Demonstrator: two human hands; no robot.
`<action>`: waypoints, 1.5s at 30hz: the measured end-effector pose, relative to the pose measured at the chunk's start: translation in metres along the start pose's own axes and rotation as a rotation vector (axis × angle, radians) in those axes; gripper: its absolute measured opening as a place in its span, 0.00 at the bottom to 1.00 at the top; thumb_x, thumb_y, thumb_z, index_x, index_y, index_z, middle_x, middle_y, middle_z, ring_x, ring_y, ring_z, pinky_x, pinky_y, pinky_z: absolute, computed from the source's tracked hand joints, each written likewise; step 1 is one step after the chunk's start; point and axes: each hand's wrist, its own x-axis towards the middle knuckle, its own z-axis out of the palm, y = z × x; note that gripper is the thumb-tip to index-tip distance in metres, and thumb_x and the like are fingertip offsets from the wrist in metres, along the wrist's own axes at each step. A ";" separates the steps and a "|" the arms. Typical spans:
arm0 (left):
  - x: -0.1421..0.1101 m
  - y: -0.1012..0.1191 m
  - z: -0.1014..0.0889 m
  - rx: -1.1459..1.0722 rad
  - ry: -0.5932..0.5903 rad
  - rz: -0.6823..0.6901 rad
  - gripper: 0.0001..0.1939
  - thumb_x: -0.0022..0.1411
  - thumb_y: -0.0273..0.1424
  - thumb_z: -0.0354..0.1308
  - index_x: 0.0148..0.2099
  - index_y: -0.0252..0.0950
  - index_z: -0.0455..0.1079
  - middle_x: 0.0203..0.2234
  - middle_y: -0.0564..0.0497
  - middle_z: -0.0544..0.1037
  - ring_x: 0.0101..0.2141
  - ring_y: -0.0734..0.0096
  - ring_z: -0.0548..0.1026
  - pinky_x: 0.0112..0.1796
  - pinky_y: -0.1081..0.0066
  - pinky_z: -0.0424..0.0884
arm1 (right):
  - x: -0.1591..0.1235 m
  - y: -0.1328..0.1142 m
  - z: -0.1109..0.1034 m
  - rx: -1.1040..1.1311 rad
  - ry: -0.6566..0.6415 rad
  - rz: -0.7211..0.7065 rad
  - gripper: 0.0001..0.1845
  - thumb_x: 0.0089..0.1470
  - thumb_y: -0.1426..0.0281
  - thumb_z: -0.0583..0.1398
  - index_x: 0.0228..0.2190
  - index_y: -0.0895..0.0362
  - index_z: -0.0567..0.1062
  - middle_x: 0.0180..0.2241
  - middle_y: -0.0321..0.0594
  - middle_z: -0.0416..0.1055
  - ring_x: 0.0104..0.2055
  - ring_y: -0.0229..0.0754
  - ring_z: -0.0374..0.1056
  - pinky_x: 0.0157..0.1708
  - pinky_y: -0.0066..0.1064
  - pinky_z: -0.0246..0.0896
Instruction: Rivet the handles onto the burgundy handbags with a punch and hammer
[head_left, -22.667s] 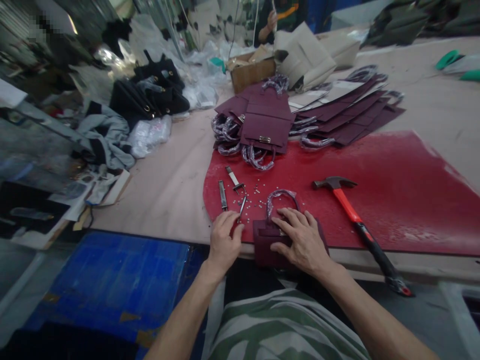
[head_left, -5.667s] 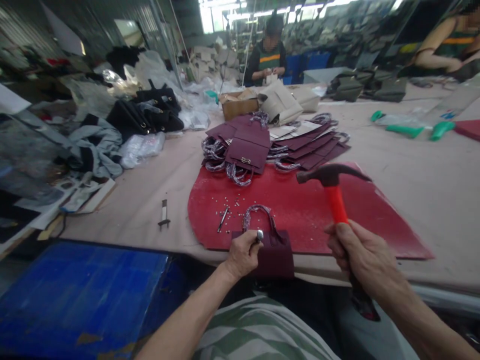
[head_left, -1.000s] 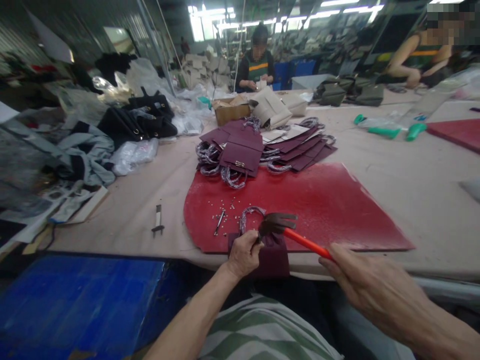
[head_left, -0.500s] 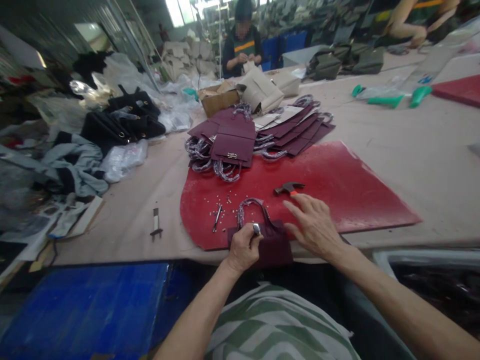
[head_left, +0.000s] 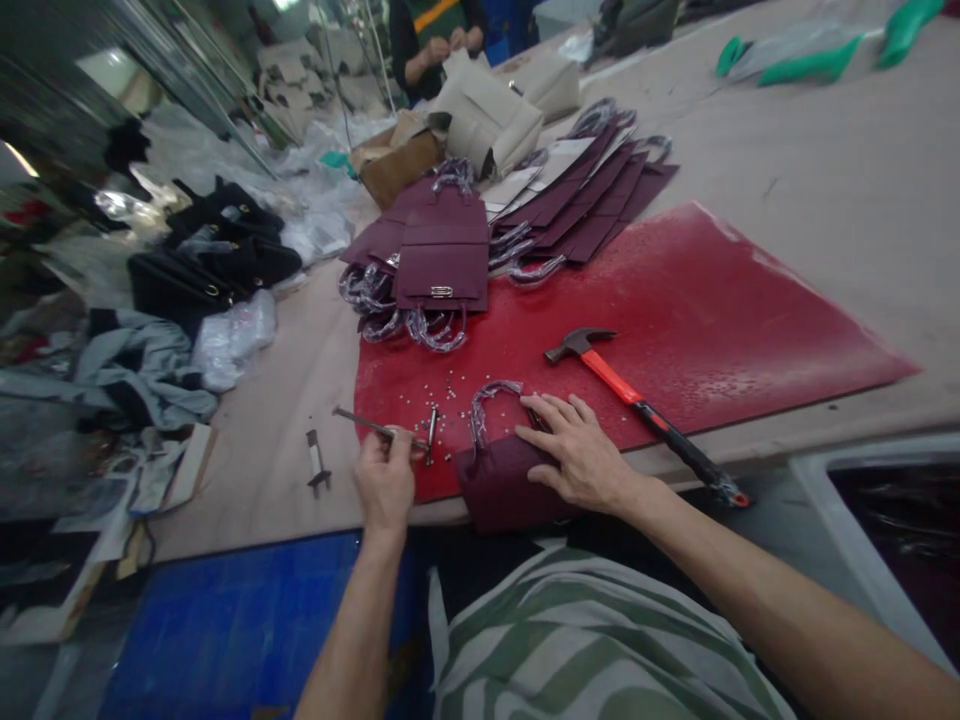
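Note:
My left hand (head_left: 386,480) is closed on a thin dark metal rod (head_left: 360,421), held near the left edge of the red board (head_left: 750,300). My right hand (head_left: 577,455) lies with fingers stretched over a burgundy bag panel (head_left: 495,485), near its plastic-wrapped handle (head_left: 480,405). That panel hangs partly over the table's front edge. To the right of my right hand rests a claw hammer (head_left: 622,380) with an orange and black handle. A short metal punch-like tool (head_left: 432,435) and several tiny metal bits (head_left: 450,392) lie on the board.
Stacked burgundy bag panels (head_left: 442,250) cover the board's back left. Behind them are a cardboard box (head_left: 397,170) and beige bags (head_left: 487,115). A small metal tool (head_left: 315,460) lies left of the board. Black bags (head_left: 210,260) stand further left. A person's hands (head_left: 446,45) show at the back.
My left hand has moved left, away from the bag panel, and now holds the rod. My right hand has shifted from beside the hammer onto the panel. The view has tilted down.

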 end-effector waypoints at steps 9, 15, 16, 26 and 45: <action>0.045 -0.001 -0.022 1.143 -0.151 0.160 0.18 0.65 0.41 0.52 0.44 0.31 0.74 0.41 0.35 0.76 0.42 0.48 0.76 0.41 0.57 0.72 | 0.000 0.002 0.003 -0.008 0.021 -0.015 0.30 0.52 0.63 0.68 0.57 0.51 0.72 0.68 0.48 0.51 0.68 0.59 0.48 0.65 0.59 0.40; 0.030 0.020 0.004 0.995 -0.243 0.232 0.16 0.67 0.42 0.52 0.40 0.37 0.75 0.38 0.43 0.78 0.40 0.57 0.77 0.41 0.64 0.70 | 0.001 0.003 0.005 -0.022 0.043 -0.032 0.29 0.52 0.64 0.67 0.56 0.52 0.73 0.68 0.49 0.52 0.68 0.59 0.49 0.65 0.58 0.40; 0.031 0.022 0.009 0.975 -0.307 0.180 0.16 0.66 0.44 0.54 0.38 0.38 0.75 0.36 0.43 0.78 0.39 0.56 0.77 0.40 0.64 0.70 | 0.001 0.004 0.006 -0.025 0.047 -0.036 0.29 0.52 0.64 0.67 0.56 0.52 0.73 0.67 0.49 0.52 0.67 0.59 0.49 0.65 0.58 0.40; 0.052 0.024 0.012 0.540 -0.446 -0.026 0.12 0.60 0.36 0.56 0.26 0.37 0.64 0.21 0.47 0.75 0.27 0.60 0.78 0.29 0.67 0.72 | 0.001 0.002 0.003 -0.027 0.021 -0.020 0.30 0.52 0.63 0.68 0.57 0.52 0.73 0.68 0.49 0.52 0.68 0.60 0.48 0.65 0.59 0.40; -0.070 0.010 0.068 -0.330 -0.301 0.184 0.04 0.67 0.30 0.55 0.43 0.36 0.64 0.35 0.49 0.79 0.36 0.69 0.81 0.37 0.69 0.81 | 0.000 -0.001 0.003 -0.036 0.040 -0.019 0.30 0.53 0.61 0.67 0.56 0.53 0.72 0.68 0.48 0.52 0.68 0.58 0.48 0.65 0.57 0.40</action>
